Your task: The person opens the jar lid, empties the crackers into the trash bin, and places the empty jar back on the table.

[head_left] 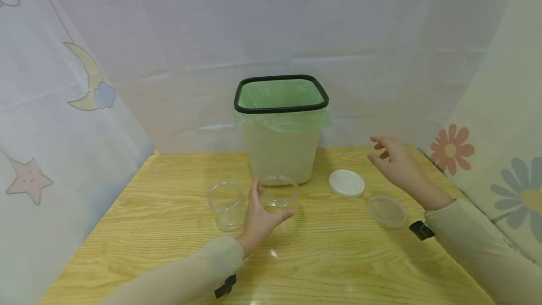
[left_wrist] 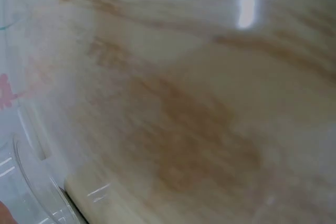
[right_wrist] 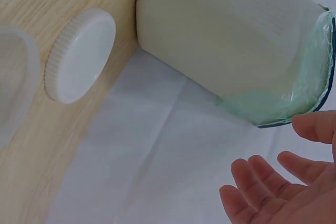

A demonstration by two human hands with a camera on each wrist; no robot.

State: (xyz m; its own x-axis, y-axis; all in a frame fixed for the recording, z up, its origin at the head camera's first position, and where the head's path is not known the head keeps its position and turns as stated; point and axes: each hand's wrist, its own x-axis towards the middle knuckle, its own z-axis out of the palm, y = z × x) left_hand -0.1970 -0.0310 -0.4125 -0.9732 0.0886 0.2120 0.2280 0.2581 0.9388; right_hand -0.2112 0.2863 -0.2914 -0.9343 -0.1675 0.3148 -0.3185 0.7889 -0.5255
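Observation:
My left hand [head_left: 263, 220] holds a clear plastic jar [head_left: 284, 197], its fingers along the left side and the thumb across the front. In the left wrist view this jar [left_wrist: 31, 192] shows only at the lower left corner. A second clear jar [head_left: 227, 206] stands upright just left of the hand. My right hand [head_left: 400, 166] is raised in the air to the right of the trash can [head_left: 282, 149], fingers loosely bent and holding nothing. Below it on the table lie a white lid [head_left: 346, 183] and a translucent lid [head_left: 387, 211].
The trash can has a black rim [head_left: 281, 109] and a green bag liner [right_wrist: 262, 107] folded over its edge. It stands at the back of the wooden table [head_left: 178, 253], behind the jars. Pale curtains [head_left: 190, 46] with printed figures hang around the back and sides.

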